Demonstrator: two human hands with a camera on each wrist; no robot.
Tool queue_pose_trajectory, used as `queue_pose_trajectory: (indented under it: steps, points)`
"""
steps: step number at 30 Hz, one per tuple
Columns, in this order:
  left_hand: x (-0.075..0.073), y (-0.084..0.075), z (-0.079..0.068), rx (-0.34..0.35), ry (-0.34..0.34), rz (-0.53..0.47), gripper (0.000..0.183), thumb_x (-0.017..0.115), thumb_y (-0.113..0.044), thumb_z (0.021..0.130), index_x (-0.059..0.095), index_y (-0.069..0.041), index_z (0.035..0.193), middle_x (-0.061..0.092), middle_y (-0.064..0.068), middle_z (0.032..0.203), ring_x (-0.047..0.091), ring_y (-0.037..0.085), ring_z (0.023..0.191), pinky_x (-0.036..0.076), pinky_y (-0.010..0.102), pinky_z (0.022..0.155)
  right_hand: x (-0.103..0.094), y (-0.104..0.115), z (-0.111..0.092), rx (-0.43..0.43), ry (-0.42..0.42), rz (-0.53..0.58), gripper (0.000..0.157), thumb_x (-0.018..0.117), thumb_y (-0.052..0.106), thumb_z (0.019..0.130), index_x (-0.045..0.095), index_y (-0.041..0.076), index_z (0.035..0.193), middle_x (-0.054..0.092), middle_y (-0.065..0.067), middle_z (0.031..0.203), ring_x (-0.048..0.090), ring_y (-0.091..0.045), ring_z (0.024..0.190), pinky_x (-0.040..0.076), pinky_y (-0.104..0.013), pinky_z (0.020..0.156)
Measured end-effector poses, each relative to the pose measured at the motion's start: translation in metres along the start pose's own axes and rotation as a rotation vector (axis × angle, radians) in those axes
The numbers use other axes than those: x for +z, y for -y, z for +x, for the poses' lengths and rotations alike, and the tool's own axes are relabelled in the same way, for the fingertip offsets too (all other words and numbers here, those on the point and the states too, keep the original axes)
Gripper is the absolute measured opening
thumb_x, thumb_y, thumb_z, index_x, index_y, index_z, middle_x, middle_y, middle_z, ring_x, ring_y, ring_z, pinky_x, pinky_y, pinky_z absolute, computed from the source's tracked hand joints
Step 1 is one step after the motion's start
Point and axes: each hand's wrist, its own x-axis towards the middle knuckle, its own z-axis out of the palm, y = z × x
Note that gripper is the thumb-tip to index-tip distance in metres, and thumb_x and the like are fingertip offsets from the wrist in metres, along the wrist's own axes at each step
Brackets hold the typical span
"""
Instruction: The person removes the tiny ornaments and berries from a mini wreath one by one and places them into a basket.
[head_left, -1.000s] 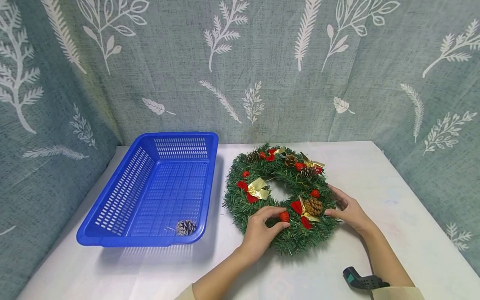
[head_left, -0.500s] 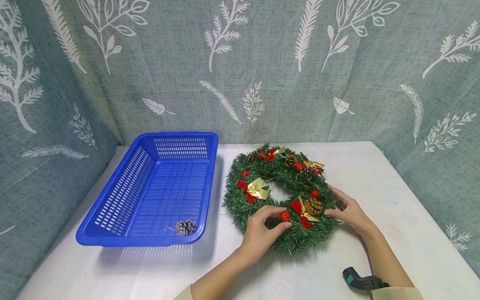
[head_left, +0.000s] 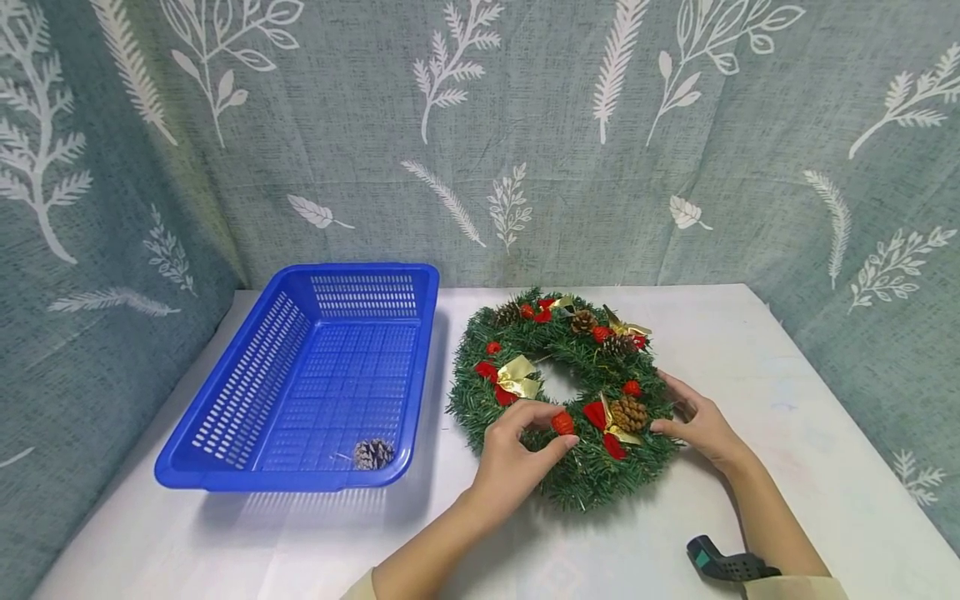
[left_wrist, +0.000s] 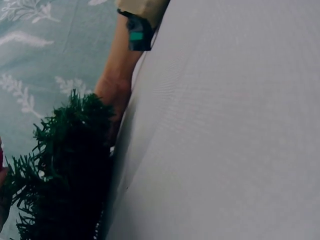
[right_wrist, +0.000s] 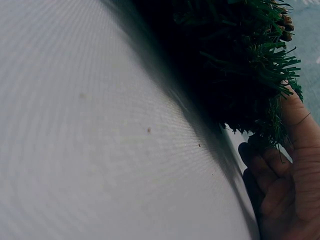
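A green Christmas wreath point(head_left: 480, 417) lies on the white table, dressed with pine cones, red berries and bows such as the gold and red one point(head_left: 517, 377) at its left. Over its front part, my left hand point(head_left: 512, 458) pinches a small red berry point(head_left: 562, 423) between thumb and index finger. My right hand point(head_left: 703, 427) holds the wreath's right edge, the thumb on top near a brown pine cone point(head_left: 628, 412). In the right wrist view the fingers point(right_wrist: 272, 185) curl at the underside of the greenery point(right_wrist: 240, 65). The left wrist view shows mostly wreath and table.
To the left stands a blue plastic basket point(head_left: 423, 358) with a greyish pine cone point(head_left: 372, 454) in its front right corner. A patterned grey-green curtain point(head_left: 337, 150) hangs behind the table and along both sides. A black band device point(head_left: 727, 562) is on the right wrist.
The left hand has drawn the red berry slightly back and to the left, away from the nearby bow. The right hand keeps its hold on the wreath; the view has shifted a little.
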Motion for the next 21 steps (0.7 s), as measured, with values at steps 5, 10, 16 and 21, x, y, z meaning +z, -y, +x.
queue_pose_trajectory:
  steps: [5, 10, 16, 21]
  points:
    - [-0.005, -0.007, 0.001, -0.005, 0.009, 0.003, 0.031, 0.078, -0.015, 0.078, 0.069, -0.01, 0.107, 0.066, -0.003, 0.101, 0.06, 0.015, 0.092, 0.051, 0.035, 0.083, 0.0, -0.001, 0.0, -0.018, -0.002, -0.011, 0.082, 0.071, 0.011, 0.083, 0.023, -0.002, 0.148, 0.036, -0.031, 0.14, 0.031, -0.047, 0.13, 0.027, -0.056, 0.108]
    - [-0.013, -0.017, 0.001, 0.016, 0.021, -0.008, 0.031, 0.077, -0.017, 0.079, 0.068, -0.013, 0.109, 0.065, -0.003, 0.105, 0.06, 0.014, 0.095, 0.051, 0.031, 0.085, 0.0, 0.0, 0.0, -0.012, -0.009, -0.029, 0.081, 0.071, 0.012, 0.084, 0.024, 0.0, 0.148, 0.039, -0.029, 0.139, 0.033, -0.043, 0.129, 0.03, -0.052, 0.109]
    - [-0.02, -0.027, 0.001, 0.128, 0.018, 0.042, 0.032, 0.077, -0.015, 0.079, 0.068, -0.012, 0.109, 0.066, 0.001, 0.104, 0.061, 0.014, 0.093, 0.052, 0.028, 0.083, 0.001, 0.001, 0.0, -0.01, -0.01, -0.023, 0.081, 0.072, 0.01, 0.083, 0.025, 0.001, 0.148, 0.042, -0.028, 0.136, 0.036, -0.04, 0.127, 0.027, -0.058, 0.107]
    - [-0.023, -0.034, 0.001, 0.158, 0.02, 0.048, 0.033, 0.077, -0.015, 0.078, 0.067, -0.012, 0.11, 0.066, 0.0, 0.104, 0.06, 0.013, 0.093, 0.052, 0.028, 0.082, -0.001, 0.001, 0.0, 0.003, -0.009, -0.008, 0.083, 0.072, 0.009, 0.083, 0.023, 0.0, 0.149, 0.038, -0.032, 0.138, 0.031, -0.047, 0.131, 0.024, -0.062, 0.107]
